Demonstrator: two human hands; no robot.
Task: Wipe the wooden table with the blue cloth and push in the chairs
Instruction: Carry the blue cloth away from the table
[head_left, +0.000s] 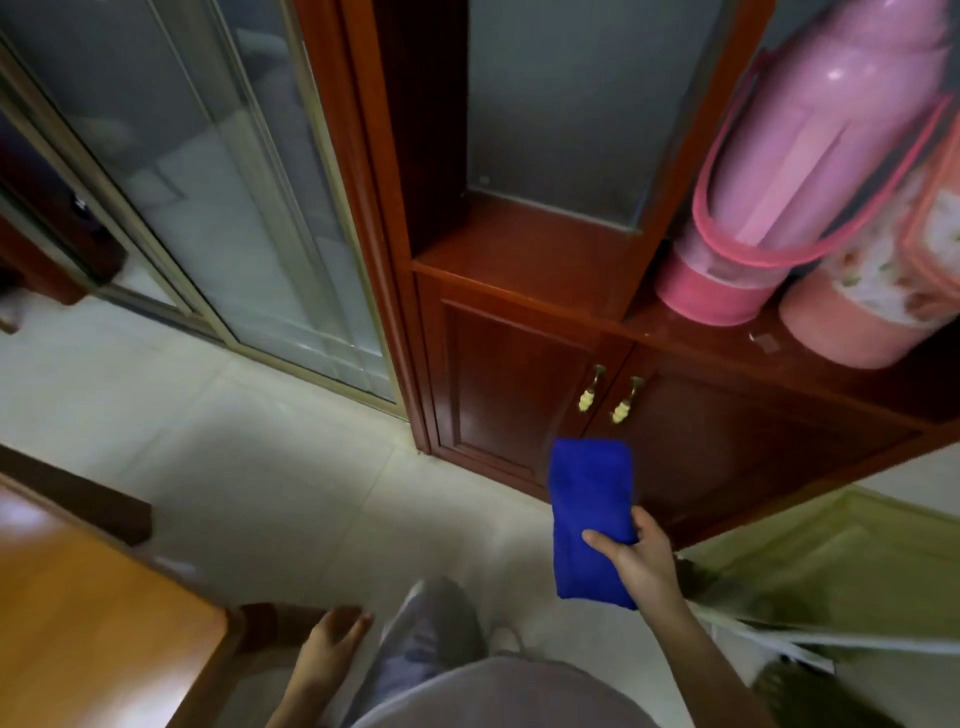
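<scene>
Right hand (636, 558) extended forward, thumb on top and fingers beneath, pinching folded blue cloth (592, 519), left hand (335, 642) low at side, fingers loosely curled, palm down, holding nothing

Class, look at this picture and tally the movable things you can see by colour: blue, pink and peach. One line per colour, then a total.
Blue: 1, the folded blue cloth held in the right hand
Pink: 1, the pink zipped bag on the cabinet ledge
Peach: 1, the floral peach bag beside it
Total: 3
</scene>
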